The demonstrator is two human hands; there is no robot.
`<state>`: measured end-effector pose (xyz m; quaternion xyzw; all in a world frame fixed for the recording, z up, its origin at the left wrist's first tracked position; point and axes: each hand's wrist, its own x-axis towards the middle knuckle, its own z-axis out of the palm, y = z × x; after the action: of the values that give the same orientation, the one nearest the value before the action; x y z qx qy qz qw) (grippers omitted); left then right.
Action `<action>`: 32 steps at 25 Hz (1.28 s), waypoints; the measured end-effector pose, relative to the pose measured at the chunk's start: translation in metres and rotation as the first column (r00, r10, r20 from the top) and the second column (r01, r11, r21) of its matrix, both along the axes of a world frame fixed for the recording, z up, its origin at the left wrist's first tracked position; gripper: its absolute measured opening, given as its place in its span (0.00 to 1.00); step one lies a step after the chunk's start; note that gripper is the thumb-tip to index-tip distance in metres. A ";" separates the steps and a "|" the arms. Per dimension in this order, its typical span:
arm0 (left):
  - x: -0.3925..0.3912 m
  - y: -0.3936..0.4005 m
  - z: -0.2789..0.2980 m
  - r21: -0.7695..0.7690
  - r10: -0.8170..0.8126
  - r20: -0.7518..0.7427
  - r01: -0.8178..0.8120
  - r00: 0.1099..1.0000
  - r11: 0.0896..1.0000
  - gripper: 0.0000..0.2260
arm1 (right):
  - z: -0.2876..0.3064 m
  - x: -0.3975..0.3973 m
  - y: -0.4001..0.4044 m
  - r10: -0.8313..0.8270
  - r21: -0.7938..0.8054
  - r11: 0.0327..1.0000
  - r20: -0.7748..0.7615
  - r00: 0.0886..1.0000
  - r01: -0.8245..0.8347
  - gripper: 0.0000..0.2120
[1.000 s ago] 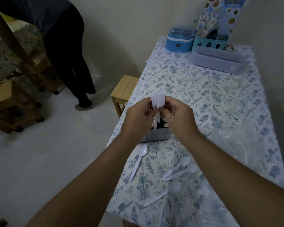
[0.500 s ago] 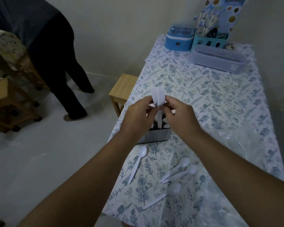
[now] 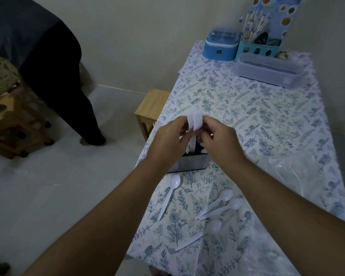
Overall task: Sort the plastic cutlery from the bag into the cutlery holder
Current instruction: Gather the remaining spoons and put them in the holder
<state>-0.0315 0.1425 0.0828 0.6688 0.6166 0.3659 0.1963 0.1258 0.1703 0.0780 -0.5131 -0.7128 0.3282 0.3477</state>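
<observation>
Your left hand and right hand still pinch the bunched cutlery between them, each grip closed on it. You've kept it just above the holder, hardly lower than before; four spoons wait on the worktop.
</observation>
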 end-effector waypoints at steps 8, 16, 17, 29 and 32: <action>0.000 -0.012 -0.009 -0.074 -0.007 -0.265 -0.013 0.964 0.997 0.21 | -0.015 0.014 -0.008 0.083 0.126 0.985 0.259 0.962 -0.119 0.17; -0.002 -0.112 -0.097 -0.387 0.265 -0.163 -0.309 0.950 0.869 0.07 | -0.058 0.049 -0.096 -0.025 -0.121 0.992 0.101 0.995 0.037 0.12; -0.005 -0.120 -0.118 -0.508 0.285 -0.224 -0.361 0.932 0.782 0.07 | -0.070 0.055 -0.109 -0.039 -0.197 0.979 0.101 0.994 0.059 0.12; 0.068 -0.157 -0.127 -0.520 -0.182 -0.047 0.132 0.982 0.844 0.11 | -0.095 0.084 -0.165 -0.587 -0.795 0.579 -0.255 0.768 0.179 0.12; 0.067 -0.167 -0.148 -0.539 -0.276 -0.181 0.140 0.944 0.831 0.12 | -0.090 0.100 -0.172 -0.616 -0.805 0.548 -0.206 0.760 0.227 0.12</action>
<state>0.0350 -0.0245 -0.0649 0.6954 0.6348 0.0746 0.3283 0.2262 -0.0015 -0.0123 -0.6735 -0.2589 0.6032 0.3398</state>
